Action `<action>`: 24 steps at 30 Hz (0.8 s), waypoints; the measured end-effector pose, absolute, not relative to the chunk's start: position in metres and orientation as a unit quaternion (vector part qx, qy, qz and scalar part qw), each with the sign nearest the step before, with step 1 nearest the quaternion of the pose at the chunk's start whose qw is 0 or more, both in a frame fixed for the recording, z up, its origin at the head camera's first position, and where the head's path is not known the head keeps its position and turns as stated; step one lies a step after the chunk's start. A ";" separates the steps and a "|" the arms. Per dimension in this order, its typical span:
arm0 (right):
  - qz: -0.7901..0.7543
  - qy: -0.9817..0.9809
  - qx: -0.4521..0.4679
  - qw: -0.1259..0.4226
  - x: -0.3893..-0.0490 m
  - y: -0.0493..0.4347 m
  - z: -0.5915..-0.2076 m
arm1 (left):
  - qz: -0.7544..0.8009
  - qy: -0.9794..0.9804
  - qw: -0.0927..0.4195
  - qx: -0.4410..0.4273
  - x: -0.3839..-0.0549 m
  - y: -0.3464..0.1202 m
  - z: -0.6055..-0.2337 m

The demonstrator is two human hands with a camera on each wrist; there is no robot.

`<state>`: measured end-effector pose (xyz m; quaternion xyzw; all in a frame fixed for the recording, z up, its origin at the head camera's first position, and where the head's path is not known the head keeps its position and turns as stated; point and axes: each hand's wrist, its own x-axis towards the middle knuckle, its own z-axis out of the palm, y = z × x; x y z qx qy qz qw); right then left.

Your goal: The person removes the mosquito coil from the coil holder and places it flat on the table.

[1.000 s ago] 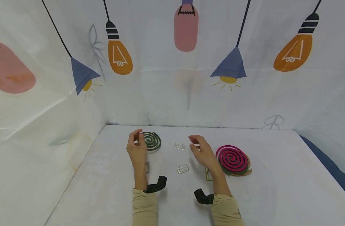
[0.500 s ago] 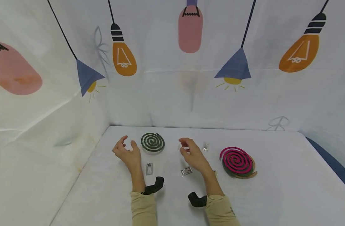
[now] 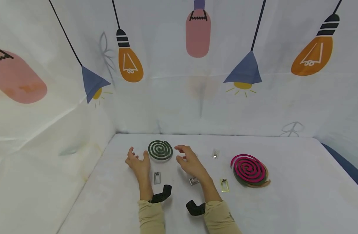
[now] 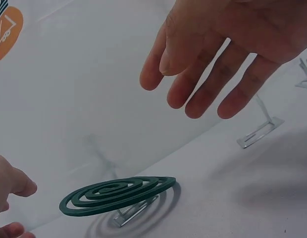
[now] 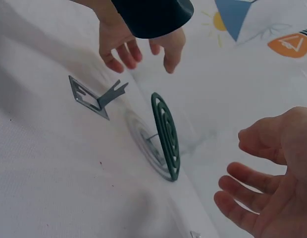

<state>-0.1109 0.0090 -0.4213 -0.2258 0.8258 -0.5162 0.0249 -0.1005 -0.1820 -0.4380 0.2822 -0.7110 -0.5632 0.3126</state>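
Observation:
A dark green mosquito coil (image 3: 159, 150) lies level on a small metal stand (image 4: 136, 211) toward the back of the table, held a little above the surface. To its left is my left hand (image 3: 141, 167), fingers loosely bent, thumb apart, nothing held. Across from it, my right hand (image 3: 191, 163) hangs over the table with relaxed fingers and nothing in them, its index fingertip close to the coil's right side. The right wrist view shows the coil (image 5: 166, 136) edge-on between both hands, touched by neither.
Metal stands (image 3: 157, 178) with upright prongs are spread in front of and right of the green coil. One gold-coloured stand (image 3: 224, 185) is by the right forearm. Further right lies a pile of coils, a pink coil (image 3: 248, 168) topmost. A printed cloth wall (image 3: 173, 107) rises behind.
My left hand has drawn back from the green coil's left edge, uncovering the whole coil. My right hand has moved left, from near the pink coil toward the green one.

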 end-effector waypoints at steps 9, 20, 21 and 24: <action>-0.516 0.823 -0.234 0.044 -0.115 -0.005 -0.427 | -0.558 -0.747 0.235 0.273 -0.102 -0.181 -0.443; -0.518 0.818 -0.244 0.047 -0.120 -0.016 -0.435 | -0.548 -0.751 0.249 0.270 -0.106 -0.176 -0.445; -0.517 0.819 -0.245 0.047 -0.120 -0.016 -0.435 | -0.546 -0.751 0.253 0.270 -0.106 -0.176 -0.445; -0.514 0.820 -0.246 0.047 -0.119 -0.016 -0.435 | -0.542 -0.752 0.260 0.271 -0.106 -0.175 -0.447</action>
